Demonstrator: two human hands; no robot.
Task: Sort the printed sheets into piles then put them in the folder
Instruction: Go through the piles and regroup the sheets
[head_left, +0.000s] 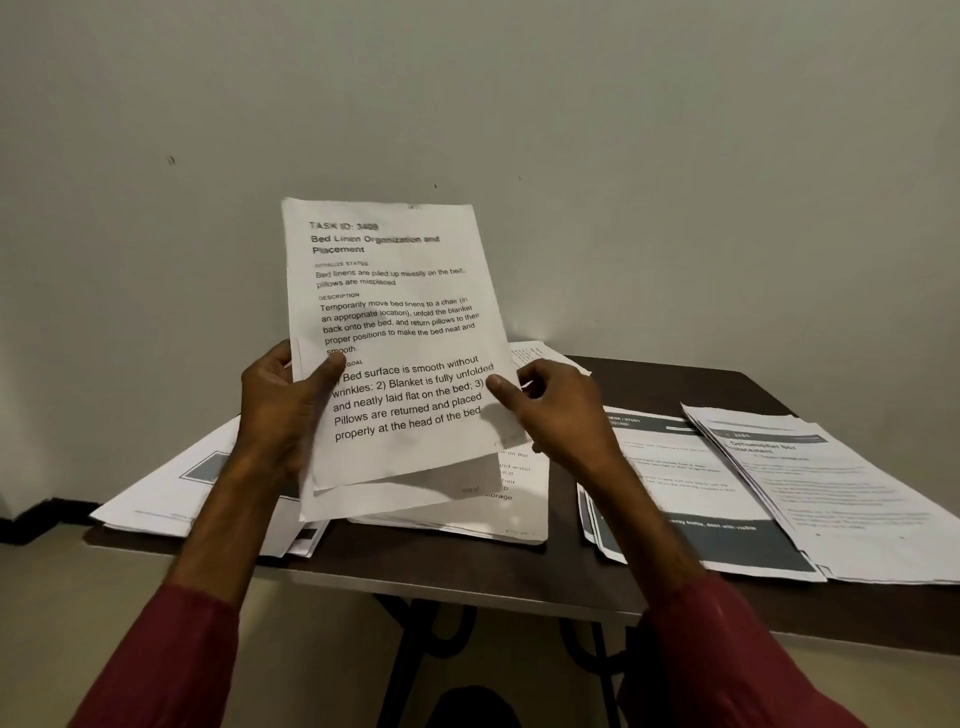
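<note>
- Head view: left hand (280, 400) grips the printed sheets (395, 291), right hand (550, 410) pinches their right edge, raised over piles (691, 467) on the table (571, 566).
- Risk: loose back sheets may slide out, mixing piles.

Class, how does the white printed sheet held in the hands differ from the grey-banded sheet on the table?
The held white printed sheet is raised, gripped by left hand and right hand; the grey-banded sheet lies flat on the dark table. The held sheet shows only black text; the grey-banded sheet, dark blocks. Both are printed.
</note>
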